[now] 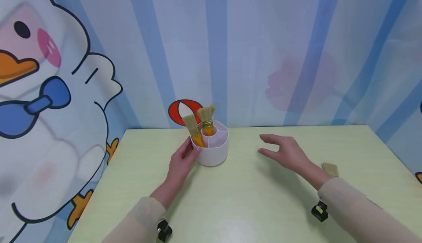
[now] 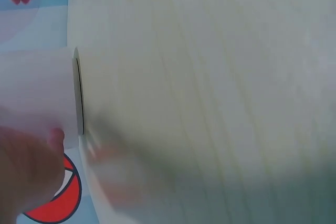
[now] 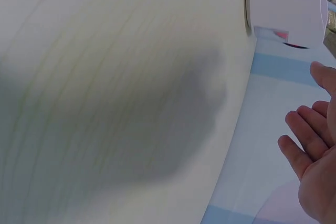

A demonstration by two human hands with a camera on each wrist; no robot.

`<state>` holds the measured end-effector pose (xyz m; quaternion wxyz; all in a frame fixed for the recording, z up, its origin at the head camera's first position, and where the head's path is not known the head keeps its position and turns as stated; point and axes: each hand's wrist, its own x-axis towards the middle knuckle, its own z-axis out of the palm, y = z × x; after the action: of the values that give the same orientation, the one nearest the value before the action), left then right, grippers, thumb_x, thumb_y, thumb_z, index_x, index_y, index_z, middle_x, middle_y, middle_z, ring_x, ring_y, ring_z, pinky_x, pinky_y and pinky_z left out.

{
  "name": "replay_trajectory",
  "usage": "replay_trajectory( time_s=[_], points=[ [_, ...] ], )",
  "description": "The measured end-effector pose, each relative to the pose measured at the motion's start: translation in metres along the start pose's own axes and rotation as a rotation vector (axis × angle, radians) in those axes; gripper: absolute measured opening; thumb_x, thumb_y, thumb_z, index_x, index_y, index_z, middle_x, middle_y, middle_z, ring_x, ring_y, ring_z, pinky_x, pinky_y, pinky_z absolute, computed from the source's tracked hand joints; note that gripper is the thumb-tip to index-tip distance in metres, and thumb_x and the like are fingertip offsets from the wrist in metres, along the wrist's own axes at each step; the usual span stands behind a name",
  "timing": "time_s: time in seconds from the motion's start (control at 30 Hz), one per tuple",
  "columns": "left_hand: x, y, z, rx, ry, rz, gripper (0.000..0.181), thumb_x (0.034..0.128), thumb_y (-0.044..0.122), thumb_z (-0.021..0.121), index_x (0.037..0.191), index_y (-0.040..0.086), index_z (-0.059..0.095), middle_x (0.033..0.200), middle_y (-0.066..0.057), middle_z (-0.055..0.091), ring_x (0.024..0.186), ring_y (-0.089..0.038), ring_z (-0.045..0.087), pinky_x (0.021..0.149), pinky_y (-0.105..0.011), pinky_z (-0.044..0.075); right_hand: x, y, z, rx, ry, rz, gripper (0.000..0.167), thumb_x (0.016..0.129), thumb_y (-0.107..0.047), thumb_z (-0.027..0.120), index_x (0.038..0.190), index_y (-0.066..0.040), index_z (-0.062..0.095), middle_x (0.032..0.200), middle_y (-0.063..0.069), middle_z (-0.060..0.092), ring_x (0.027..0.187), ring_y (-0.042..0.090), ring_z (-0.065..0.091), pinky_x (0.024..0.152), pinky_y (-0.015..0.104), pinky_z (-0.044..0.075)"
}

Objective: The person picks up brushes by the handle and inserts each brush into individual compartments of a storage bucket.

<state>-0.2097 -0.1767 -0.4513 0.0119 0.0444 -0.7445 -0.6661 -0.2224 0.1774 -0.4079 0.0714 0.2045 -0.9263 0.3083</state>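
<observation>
My left hand (image 1: 181, 162) grips a white divided pen holder (image 1: 214, 156) by its left side, thumb on the near wall and fingers behind. Two paintbrushes stand in the holder with bristles up: one brush (image 1: 191, 126) leans left in an outer compartment, and the other brush (image 1: 206, 118) sits in the round middle cup. Both have orange handles, mostly hidden inside. To the right, my right hand (image 1: 288, 151) hovers above the table, thumb and fingers apart and holding nothing. Beside my right forearm lies another brush (image 1: 330, 169), only its pale bristles showing.
The pale wooden table (image 1: 230, 206) runs back to a blue striped cloth backdrop (image 1: 250, 52) with a cartoon duck on the left. The holder stands close to the table's far edge. Small black wrist cameras (image 1: 319, 211) hang under both sleeves.
</observation>
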Motion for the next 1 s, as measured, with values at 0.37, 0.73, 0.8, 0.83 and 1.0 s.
replay_trajectory(
  time_s=[0.37,0.73,0.8,0.83,1.0],
  points=[
    [0.012,0.001,-0.013,0.010,-0.089,-0.021,0.072,0.1063,0.041,0.068,0.168,0.025,0.036,0.170,-0.002,0.041,0.156,-0.026,0.041,0.116,-0.043,0.048,-0.025,0.023,-0.025,-0.022,-0.044,0.038,0.058,0.099,-0.031,0.080,0.147,-0.003,0.064,0.142,0.019,0.068,0.132,0.040,0.064,0.106,0.060,0.054],
    [-0.007,0.005,0.010,0.024,0.072,0.004,0.091,0.0947,0.043,0.083,0.169,0.022,0.035,0.174,-0.001,0.034,0.159,-0.028,0.035,0.120,-0.047,0.044,-0.056,0.043,-0.055,-0.095,-0.076,0.132,0.068,0.099,-0.042,0.078,0.150,-0.002,0.060,0.145,0.023,0.065,0.135,0.047,0.059,0.105,0.065,0.053],
    [-0.010,0.007,0.014,0.016,0.076,0.009,0.093,0.0933,0.043,0.084,0.169,0.020,0.035,0.174,-0.001,0.034,0.159,-0.028,0.035,0.121,-0.048,0.043,-0.063,0.047,-0.059,-0.107,-0.092,0.147,0.070,0.099,-0.044,0.077,0.151,-0.001,0.058,0.146,0.025,0.063,0.129,0.046,0.063,0.104,0.064,0.054],
    [-0.011,0.007,0.016,0.013,0.076,0.013,0.093,0.0931,0.043,0.085,0.169,0.020,0.035,0.174,-0.002,0.034,0.159,-0.029,0.035,0.121,-0.048,0.043,-0.066,0.049,-0.061,-0.113,-0.101,0.152,0.071,0.100,-0.045,0.076,0.152,-0.001,0.058,0.147,0.025,0.062,0.120,0.044,0.069,0.101,0.063,0.056],
    [-0.011,0.006,0.017,0.010,0.086,0.009,0.092,0.0942,0.038,0.084,0.169,0.020,0.034,0.173,-0.001,0.035,0.158,-0.027,0.037,0.120,-0.047,0.044,-0.085,0.061,-0.070,-0.147,-0.141,0.165,0.073,0.100,-0.045,0.075,0.153,0.002,0.055,0.150,0.031,0.057,0.112,0.045,0.072,0.089,0.056,0.059]
  ],
)
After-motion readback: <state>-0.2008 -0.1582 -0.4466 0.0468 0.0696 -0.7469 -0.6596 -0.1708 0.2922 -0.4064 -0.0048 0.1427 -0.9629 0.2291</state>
